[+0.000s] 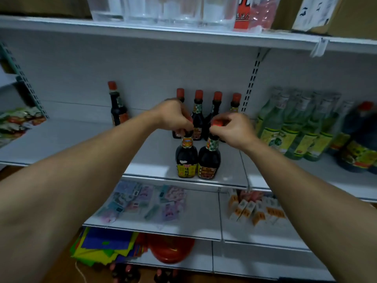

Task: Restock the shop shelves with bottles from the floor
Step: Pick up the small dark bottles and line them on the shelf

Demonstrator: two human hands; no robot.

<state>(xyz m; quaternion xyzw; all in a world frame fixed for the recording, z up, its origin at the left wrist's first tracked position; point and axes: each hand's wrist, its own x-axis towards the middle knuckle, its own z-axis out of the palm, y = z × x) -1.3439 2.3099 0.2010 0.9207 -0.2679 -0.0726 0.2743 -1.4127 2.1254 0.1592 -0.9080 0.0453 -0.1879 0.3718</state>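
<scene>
Two dark sauce bottles with red caps stand side by side near the front edge of the white middle shelf [85,144]. My left hand [175,117] grips the cap of the left bottle [186,158], which has a yellow label. My right hand [230,127] pinches the red cap of the right bottle [209,160]. Behind them a row of the same bottles [199,111] lines the back of the shelf, and one more bottle [117,107] stands alone to the left. Red caps of further bottles on the floor [126,272] show at the bottom.
Green-labelled clear bottles [291,127] and a large dark jug [361,139] fill the shelf to the right. Packets [18,121] lie at far left. The shelf below holds sachets [146,201] and small boxes [255,209]. A red bowl [171,250] and coloured bags [106,248] sit lower down.
</scene>
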